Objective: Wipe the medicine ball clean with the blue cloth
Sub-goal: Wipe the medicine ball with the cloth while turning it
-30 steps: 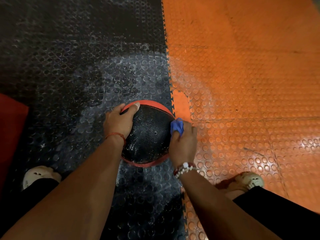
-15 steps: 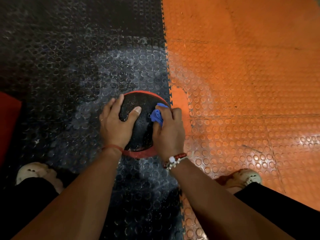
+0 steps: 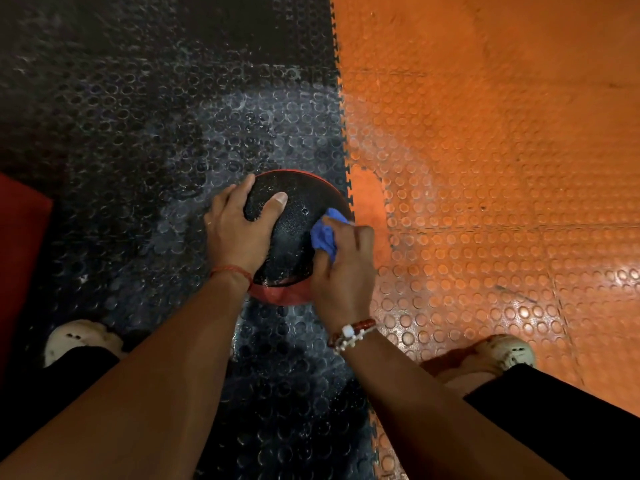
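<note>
Down on the studded floor, right beside the toothed seam where black tiles meet orange, sits the medicine ball (image 3: 294, 230), its dark pebbled top facing up and a red band showing around its near and far edges. It lies straight ahead of the person, between the two hands, so neither arm has to reach across. Being round, it has no long axis to speak of; what matters is which side each hand claims.

On the ball's left shoulder rests the left hand (image 3: 239, 233), spread wide with the thumb laid across the top, pinning the ball without gripping anything else. Against the right flank presses the right hand (image 3: 343, 268), fingers curled closed around the bunched blue cloth (image 3: 325, 233), which touches the dark surface just right of centre.

I'd judge the wiping to be under way, and the top glistens as if damp. The cloth hand is the one placed to sweep across the crown, toward the left thumb. If it pushes hard sideways, the ball could roll onto the black floor (image 3: 145, 140) unless that left palm holds firm.
</note>
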Tool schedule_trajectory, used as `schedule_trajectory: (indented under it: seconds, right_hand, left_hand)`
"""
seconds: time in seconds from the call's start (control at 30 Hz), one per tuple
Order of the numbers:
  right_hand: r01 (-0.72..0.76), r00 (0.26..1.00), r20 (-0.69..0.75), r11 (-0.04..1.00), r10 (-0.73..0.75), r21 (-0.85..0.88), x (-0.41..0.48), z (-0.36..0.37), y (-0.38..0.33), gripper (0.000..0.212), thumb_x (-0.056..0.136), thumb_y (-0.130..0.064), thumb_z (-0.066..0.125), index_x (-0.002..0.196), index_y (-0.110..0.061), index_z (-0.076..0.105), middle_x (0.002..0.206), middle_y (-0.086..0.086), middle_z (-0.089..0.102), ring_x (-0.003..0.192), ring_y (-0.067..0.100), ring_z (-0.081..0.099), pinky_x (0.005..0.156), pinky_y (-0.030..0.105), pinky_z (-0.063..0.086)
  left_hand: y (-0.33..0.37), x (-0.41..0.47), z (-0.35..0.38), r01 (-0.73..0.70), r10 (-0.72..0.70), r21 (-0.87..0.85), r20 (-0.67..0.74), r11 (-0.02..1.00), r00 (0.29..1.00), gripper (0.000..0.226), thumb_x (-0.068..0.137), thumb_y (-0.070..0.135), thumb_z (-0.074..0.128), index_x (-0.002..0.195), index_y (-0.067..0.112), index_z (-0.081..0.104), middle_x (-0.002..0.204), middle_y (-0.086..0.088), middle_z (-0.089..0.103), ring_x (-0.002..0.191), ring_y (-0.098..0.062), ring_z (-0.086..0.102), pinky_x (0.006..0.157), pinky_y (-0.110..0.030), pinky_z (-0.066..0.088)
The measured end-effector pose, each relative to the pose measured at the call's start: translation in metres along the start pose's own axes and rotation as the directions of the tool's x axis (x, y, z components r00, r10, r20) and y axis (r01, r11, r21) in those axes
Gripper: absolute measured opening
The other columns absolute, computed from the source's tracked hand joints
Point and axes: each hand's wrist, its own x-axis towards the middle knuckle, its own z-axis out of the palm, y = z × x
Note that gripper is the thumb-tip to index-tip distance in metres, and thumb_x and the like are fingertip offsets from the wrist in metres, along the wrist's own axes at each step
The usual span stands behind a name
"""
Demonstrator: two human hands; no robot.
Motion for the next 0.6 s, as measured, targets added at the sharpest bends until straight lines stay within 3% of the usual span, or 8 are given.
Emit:
schedule_trajectory:
  seconds: [0.13, 0.23, 0.4, 0.47, 0.6]
  right_hand:
    - [0.047, 0.999, 0.012, 0.996, -0.046, -0.082, 0.034, 0.002, -0.006, 0.038, 0.078, -0.021, 0.04, 0.112, -0.016, 0.057, 0.105, 0.012, 0.048, 0.083, 0.034, 0.056, 0.064, 0.037, 0.048]
    - [-0.067, 0.997, 0.017, 0.989, 0.07, -0.134, 0.057, -0.002, 0.007, 0.025, 0.087, -0.015, 0.048, 0.111, -0.011, 0.055, 0.108, 0.014, 0.049, 0.081, 0.034, 0.054, 0.06, 0.03, 0.035]
    - [-0.249, 0.968, -0.053, 0.963, 0.244, -0.099, 0.04, -0.007, 0.021, 0.028, 0.088, -0.012, 0.047, 0.116, -0.011, 0.054, 0.108, 0.012, 0.047, 0.082, 0.031, 0.052, 0.061, 0.025, 0.027]
    - [-0.204, 0.978, -0.065, 0.976, 0.2, -0.074, 0.018, -0.007, 0.018, 0.03, 0.085, -0.009, 0.049, 0.115, -0.012, 0.055, 0.107, 0.012, 0.047, 0.081, 0.029, 0.052, 0.059, 0.026, 0.028]
    - [0.021, 0.999, 0.028, 0.998, -0.02, -0.056, -0.005, -0.001, 0.0, 0.042, 0.076, -0.02, 0.04, 0.115, -0.023, 0.052, 0.107, 0.01, 0.047, 0.085, 0.03, 0.055, 0.064, 0.033, 0.048]
  left_hand:
    - [0.0, -0.001, -0.001, -0.013, 0.013, -0.008, -0.006, 1.0, 1.0, 0.062, 0.085, 0.061, 0.057, 0.142, 0.04, 0.044, 0.146, 0.006, 0.038, 0.136, -0.022, 0.03, 0.109, -0.034, 0.026]
    - [0.003, -0.002, 0.0, -0.002, 0.002, 0.001, -0.005, 1.0, 1.0, 0.063, 0.084, 0.063, 0.057, 0.142, 0.041, 0.043, 0.146, 0.007, 0.037, 0.136, -0.022, 0.029, 0.108, -0.034, 0.025]
    - [0.007, -0.001, 0.003, 0.007, -0.007, 0.024, -0.007, 1.0, 1.0, 0.065, 0.081, 0.066, 0.057, 0.141, 0.042, 0.044, 0.148, 0.006, 0.036, 0.137, -0.025, 0.028, 0.109, -0.039, 0.026]
    - [0.007, 0.001, 0.003, 0.011, -0.011, 0.026, -0.007, 1.0, 1.0, 0.065, 0.082, 0.065, 0.057, 0.141, 0.041, 0.044, 0.147, 0.005, 0.037, 0.137, -0.025, 0.028, 0.109, -0.039, 0.026]
    - [0.005, 0.002, 0.001, 0.018, -0.018, 0.02, 0.01, 1.0, 1.0, 0.063, 0.084, 0.062, 0.056, 0.142, 0.041, 0.043, 0.147, 0.005, 0.036, 0.136, -0.026, 0.028, 0.108, -0.037, 0.026]
